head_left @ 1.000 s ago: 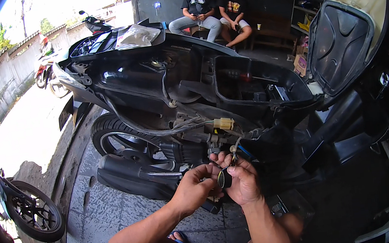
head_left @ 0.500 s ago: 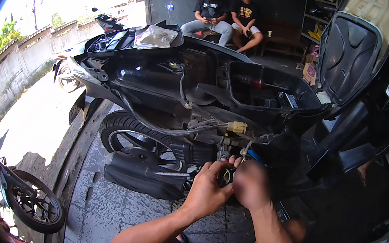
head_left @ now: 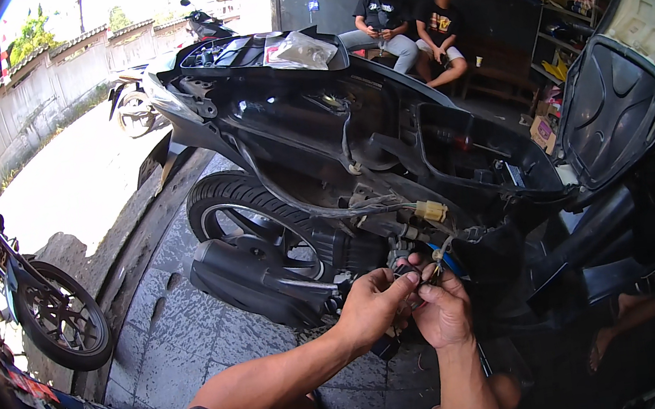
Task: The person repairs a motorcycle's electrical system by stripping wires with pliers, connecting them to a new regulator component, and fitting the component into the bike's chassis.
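My left hand [head_left: 374,307] pinches a small dark part, apparently a wire connector, between thumb and fingers. Beside it, my right hand [head_left: 446,317] is closed on thin wires [head_left: 435,271], its thumb close to the left one. Both hands meet low at the near side of a partly stripped black scooter [head_left: 293,127]. The fingers hide most of what they hold. A dark piece [head_left: 387,347] hangs just under the left hand. Above the hands, a cream-yellow plug [head_left: 431,210] sits on the scooter's wiring, and a blue strip lies behind the right fingers.
The rear wheel [head_left: 205,207] and black muffler [head_left: 243,280] lie left of my hands. The seat [head_left: 610,108] is tipped up at the right. A clear plastic bag [head_left: 304,50] rests on the tail. Two people sit at the back; another motorcycle [head_left: 55,320] stands left.
The view has shifted, so the scene sits further right and lower. My right hand has turned, its palm and thumb now showing, and both thumbs have come together at the wires.
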Available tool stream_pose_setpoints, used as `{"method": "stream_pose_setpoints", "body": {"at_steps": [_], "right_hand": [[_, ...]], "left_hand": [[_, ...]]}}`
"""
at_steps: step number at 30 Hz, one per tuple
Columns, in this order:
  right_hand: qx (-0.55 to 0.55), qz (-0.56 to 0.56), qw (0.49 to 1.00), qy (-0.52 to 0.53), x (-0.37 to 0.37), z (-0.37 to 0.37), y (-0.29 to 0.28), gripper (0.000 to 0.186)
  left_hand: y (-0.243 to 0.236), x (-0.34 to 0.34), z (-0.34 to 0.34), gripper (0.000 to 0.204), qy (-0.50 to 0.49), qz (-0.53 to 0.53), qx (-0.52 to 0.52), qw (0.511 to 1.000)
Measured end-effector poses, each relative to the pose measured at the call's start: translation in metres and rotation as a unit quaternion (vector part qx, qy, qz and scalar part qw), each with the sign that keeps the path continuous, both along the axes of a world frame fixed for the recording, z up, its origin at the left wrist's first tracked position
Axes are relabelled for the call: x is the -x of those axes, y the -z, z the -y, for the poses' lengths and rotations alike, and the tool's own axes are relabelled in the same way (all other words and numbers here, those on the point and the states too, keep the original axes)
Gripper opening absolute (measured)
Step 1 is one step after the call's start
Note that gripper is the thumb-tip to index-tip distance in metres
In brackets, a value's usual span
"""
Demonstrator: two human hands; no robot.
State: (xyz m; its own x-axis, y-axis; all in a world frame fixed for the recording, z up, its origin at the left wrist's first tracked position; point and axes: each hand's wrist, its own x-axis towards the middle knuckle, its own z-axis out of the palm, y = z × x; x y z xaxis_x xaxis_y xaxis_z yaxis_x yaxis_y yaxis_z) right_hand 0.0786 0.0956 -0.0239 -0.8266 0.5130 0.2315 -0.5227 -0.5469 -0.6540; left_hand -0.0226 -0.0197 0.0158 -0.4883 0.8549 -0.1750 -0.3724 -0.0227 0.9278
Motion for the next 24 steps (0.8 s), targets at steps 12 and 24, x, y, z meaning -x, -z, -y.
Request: {"method": "stream_pose_setpoints", "body": {"at_steps": [12, 24], "right_hand": [[0.035, 0.054, 0.998, 0.023, -0.008, 0.002, -0.002, 0.015], [-0.021, 0.082, 0.995, 0.049, -0.024, 0.005, -0.01, 0.036]], "left_hand": [[0.022, 0.005, -0.007, 0.02, 0.068, 0.226, -0.212, 0.948], [0.017, 0.01, -0.016, 0.025, 0.186, -0.048, -0.116, 0.974]]}}
